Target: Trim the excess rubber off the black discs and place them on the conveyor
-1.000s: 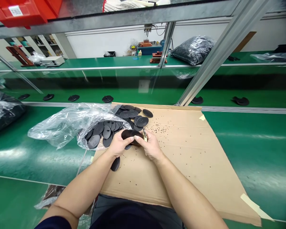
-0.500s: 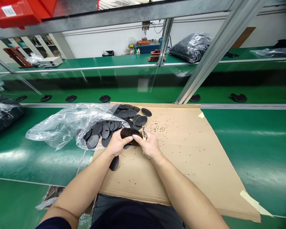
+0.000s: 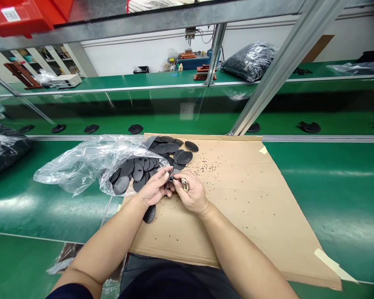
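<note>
My left hand (image 3: 156, 187) pinches a thin black oval disc (image 3: 170, 176), which is turned nearly edge-on. The fingertips of my right hand (image 3: 191, 193) are at the disc's right side. That hand is closed around small nippers (image 3: 185, 185) with yellowish handles, mostly hidden by the palm and fingers. Just beyond my hands, more black discs (image 3: 139, 171) spill from a clear plastic bag (image 3: 77, 162). One loose disc (image 3: 149, 214) lies below my left wrist.
A cardboard sheet (image 3: 252, 220), scattered with tiny black bits (image 3: 205, 167), covers the green bench. Behind it, discs (image 3: 135, 129) sit spaced out along a green belt (image 3: 180, 123). A slanted metal post (image 3: 268, 83) rises at the cardboard's back edge. A filled bag (image 3: 6, 147) lies far left.
The black pieces held flat between both hands have been turned, and one disc now shows edge-on. My right hand has rolled over, tilting the nippers. Discs on the belt have shifted slightly left.
</note>
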Demonstrator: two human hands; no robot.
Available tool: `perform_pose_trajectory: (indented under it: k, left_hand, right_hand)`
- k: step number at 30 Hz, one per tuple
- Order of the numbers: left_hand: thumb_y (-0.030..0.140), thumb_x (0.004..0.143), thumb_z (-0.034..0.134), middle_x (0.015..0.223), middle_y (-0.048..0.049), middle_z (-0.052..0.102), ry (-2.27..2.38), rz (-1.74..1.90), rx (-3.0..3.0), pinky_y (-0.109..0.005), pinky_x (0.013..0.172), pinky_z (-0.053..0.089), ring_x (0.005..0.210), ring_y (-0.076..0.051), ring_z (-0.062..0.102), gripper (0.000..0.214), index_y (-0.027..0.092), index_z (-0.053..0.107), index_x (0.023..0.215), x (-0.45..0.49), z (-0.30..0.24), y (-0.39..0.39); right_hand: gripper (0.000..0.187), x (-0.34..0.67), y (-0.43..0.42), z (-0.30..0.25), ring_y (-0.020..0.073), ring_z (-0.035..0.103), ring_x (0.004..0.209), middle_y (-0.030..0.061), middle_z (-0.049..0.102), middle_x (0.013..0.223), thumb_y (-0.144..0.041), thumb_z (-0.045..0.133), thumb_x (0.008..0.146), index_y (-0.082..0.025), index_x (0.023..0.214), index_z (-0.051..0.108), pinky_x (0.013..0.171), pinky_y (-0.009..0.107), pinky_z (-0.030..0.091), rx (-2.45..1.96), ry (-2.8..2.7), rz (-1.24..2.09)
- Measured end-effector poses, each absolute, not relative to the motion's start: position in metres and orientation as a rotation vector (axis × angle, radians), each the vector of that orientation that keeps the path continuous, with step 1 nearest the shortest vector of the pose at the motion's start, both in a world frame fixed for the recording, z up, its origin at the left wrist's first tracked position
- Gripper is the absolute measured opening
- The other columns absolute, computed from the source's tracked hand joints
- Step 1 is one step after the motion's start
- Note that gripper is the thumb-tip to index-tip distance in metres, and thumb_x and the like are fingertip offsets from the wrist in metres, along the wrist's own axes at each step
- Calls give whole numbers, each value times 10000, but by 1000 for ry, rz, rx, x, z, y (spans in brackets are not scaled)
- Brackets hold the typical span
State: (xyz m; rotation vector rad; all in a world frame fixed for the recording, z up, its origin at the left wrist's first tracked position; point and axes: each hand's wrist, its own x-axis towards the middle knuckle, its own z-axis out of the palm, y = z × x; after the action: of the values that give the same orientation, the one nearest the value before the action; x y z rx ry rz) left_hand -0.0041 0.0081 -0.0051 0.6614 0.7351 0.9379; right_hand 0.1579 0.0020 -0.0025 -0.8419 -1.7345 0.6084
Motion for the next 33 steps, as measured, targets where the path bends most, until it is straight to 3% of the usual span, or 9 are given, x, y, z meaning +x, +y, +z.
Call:
perform_pose_trajectory:
  k: [8,13,16,19,23,26,29,33]
  left_hand:
    - [371,739,751,761,-15,597,731,928,682,-195,483,474,614,-117,602,508,202,549,1174,-6,-5,8]
    - [199,637,807,854,-23,641,821,1061,588,-167,553,488,656,-83,601,474,171,619,1071,-7,7,17]
    - [147,606,789,981,-42,659,936,1233,609,-238,740,531,815,-125,635,444,172,616,1014,-8,18,39]
    - [103,567,751,943,-30,660,1156,1436,808,-341,858,511,855,-166,635,468,182,604,1004,-8,27,78]
    - [116,658,630,958,-59,639,1609,1575,1490,-377,937,453,938,-215,605,306,158,654,960,-4,44,148]
    - [73,688,579,1096,-99,600,1783,1373,1971,-355,997,401,1055,-235,563,368,157,671,1035,9,58,193]
    - [49,639,612,1180,-136,572,1831,1034,2067,-352,979,412,1073,-256,566,510,143,641,1140,32,62,218]
    - [90,662,622,1107,-128,640,1795,920,2038,-359,904,454,1000,-260,608,441,154,664,1096,70,51,230]
  right_hand:
    - [136,160,2,-1,209,610,812,63,669,840,-209,524,876,-226,952,635,779,393,511,-803,-1841,461]
    - [103,155,3,-7,193,610,803,58,643,864,-253,564,866,-218,946,618,766,359,513,-914,-1596,512]
    - [156,155,8,-12,172,610,751,42,629,826,-290,593,854,-199,980,603,743,331,513,-1026,-1340,567]
    - [182,159,16,-16,163,608,725,38,629,796,-328,586,852,-183,963,594,735,317,511,-1099,-1212,626]
    - [197,163,24,-19,169,614,744,53,640,820,-348,575,845,-175,937,591,752,324,512,-1135,-1172,650]
    - [197,163,25,-21,174,616,748,54,640,820,-350,575,841,-179,938,592,763,334,512,-1140,-1186,653]
    - [196,162,24,-21,177,617,759,54,644,819,-349,573,837,-183,940,595,768,334,512,-1148,-1178,653]
    - [195,162,21,-19,184,616,768,67,646,825,-345,563,836,-171,917,600,771,339,507,-1162,-1105,674]
